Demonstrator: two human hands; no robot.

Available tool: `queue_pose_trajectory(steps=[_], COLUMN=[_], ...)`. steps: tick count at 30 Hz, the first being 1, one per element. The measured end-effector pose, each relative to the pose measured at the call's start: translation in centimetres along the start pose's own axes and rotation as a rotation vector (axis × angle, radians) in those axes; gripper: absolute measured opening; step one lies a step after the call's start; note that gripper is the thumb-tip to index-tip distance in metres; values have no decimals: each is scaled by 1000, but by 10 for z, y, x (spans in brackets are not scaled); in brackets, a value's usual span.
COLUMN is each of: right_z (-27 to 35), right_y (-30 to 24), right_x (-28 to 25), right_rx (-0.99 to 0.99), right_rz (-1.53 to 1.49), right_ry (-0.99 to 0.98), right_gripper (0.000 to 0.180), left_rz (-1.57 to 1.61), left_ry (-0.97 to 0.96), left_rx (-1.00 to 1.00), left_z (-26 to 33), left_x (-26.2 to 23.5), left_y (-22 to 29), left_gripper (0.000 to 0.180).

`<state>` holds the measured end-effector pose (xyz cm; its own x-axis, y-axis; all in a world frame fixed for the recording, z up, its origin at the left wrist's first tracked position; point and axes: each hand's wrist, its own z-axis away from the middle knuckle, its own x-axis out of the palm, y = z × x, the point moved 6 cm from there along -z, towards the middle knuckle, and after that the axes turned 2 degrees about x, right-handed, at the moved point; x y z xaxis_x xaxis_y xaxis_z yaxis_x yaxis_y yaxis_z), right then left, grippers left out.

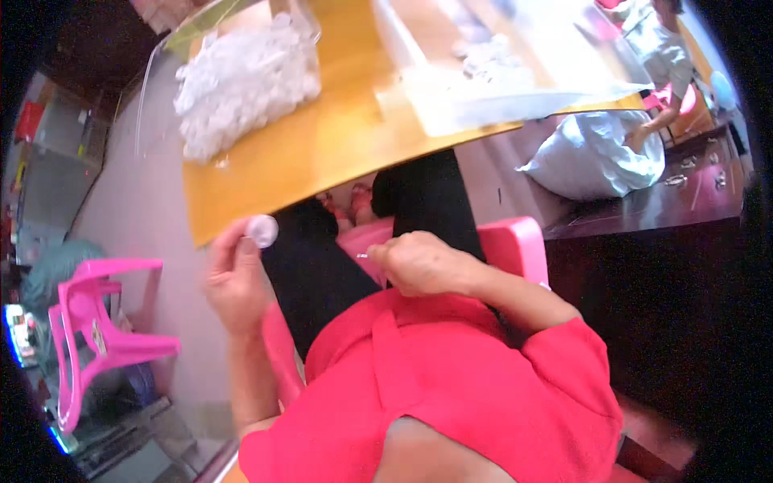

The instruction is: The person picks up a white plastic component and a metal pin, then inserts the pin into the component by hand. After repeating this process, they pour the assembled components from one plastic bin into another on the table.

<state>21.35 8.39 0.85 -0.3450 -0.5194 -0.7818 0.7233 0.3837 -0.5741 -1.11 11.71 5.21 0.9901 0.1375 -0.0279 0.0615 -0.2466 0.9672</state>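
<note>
White cap (262,230) pinched by left hand (235,282) (below table edge (322,187))

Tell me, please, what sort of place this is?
Probably a small hand-assembly workshop: a heap of white parts lies on a wooden table, a full white sack sits on the floor, and pink chairs stand around.

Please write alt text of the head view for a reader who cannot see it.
The left hand holds up a small round white plastic cap while the right hand pinches a thin small piece, too small to identify. Ahead, a yellow wooden table carries a heap of white plastic caps.
</note>
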Motion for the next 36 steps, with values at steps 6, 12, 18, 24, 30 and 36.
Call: queue_pose_trajectory(steps=[6,12,18,24,30,36], right_z=[7,3,2,9,7,8], right_y=[38,43,43,48,48,49], right_x=[24,19,16,13,13,10], right_rx=[94,111,61,-8,20,-58], right_rz=[-31,-75,-70,15,55,54], right_ry=[-42,-71,-43,72,31,209], right_gripper=[25,18,18,17,22,17], left_rz=[-429,-615,-979,-577,-976,-1240], left_ry=[198,-34,-136,-675,-1391,-1682], left_rx=[411,285,518,853,707,744], left_z=[-116,-244,-266,-166,-142,-137], left_x=[5,23,69,251,373,410], left_y=[71,36,45,127,67,-8], left_gripper=[24,24,40,30,33,32])
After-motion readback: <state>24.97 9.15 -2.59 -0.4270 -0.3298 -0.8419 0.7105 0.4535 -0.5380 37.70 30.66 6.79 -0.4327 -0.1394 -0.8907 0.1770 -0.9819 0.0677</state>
